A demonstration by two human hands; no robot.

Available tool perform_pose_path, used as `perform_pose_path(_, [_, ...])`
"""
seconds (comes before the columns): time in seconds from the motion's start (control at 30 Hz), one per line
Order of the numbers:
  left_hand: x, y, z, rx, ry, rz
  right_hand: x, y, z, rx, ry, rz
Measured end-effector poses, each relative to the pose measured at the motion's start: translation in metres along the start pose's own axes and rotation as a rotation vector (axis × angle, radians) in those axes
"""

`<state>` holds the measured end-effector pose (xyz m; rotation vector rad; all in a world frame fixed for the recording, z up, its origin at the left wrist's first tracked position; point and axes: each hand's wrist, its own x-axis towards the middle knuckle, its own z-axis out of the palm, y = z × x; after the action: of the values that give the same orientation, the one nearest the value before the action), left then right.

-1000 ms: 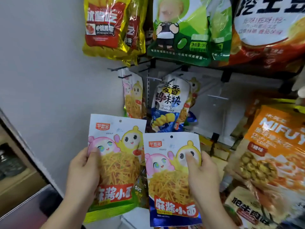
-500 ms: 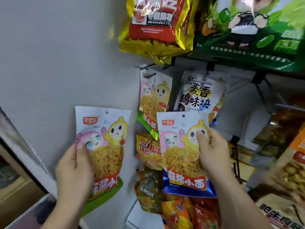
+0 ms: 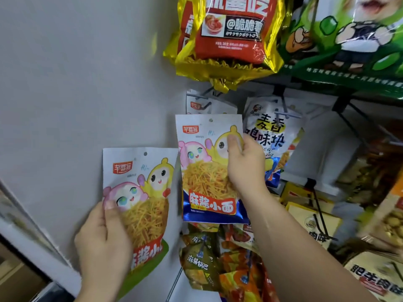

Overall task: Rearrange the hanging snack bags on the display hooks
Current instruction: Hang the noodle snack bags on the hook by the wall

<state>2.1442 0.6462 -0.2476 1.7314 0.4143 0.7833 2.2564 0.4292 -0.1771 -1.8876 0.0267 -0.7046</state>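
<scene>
Blue-trimmed snack bag (image 3: 207, 171) has gone up since half a second ago and now covers most of the matching bag (image 3: 210, 107) on the hook (image 3: 199, 97), with the right hand (image 3: 244, 168) fingers clamped on its right edge. Green-trimmed bag (image 3: 144, 192) sits lower left by the wall (image 3: 76, 83), left hand (image 3: 102, 243) fingers gripping it. Both upright, long axis vertical, hang holes up top.

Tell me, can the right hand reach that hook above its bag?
Probably yes: the right hand holds its blue-edged bag just under the hook, with nothing between, though a white bag already hangs there.
</scene>
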Motion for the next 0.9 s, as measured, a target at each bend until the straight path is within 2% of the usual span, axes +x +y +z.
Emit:
perform_pose_path(0.2, [0.002, 0.003, -0.003, 0.028, -0.037, -0.003, 0.013, -0.012, 0.019, 0.079, 0.029, -0.024])
perform_pose_path(0.5, [0.004, 0.001, -0.001, -0.011, 0.018, -0.007, 0.018, -0.017, 0.031, 0.026, 0.05, -0.019])
perform_pose_path(0.77, [0.001, 0.005, -0.002, -0.048, -0.026, -0.058, 0.025, -0.01, 0.037, -0.017, 0.102, -0.011])
perform_pose_path(0.9, [0.0, -0.003, 0.0, -0.085, -0.024, -0.071, 0.021, 0.005, 0.035, -0.023, 0.111, -0.077])
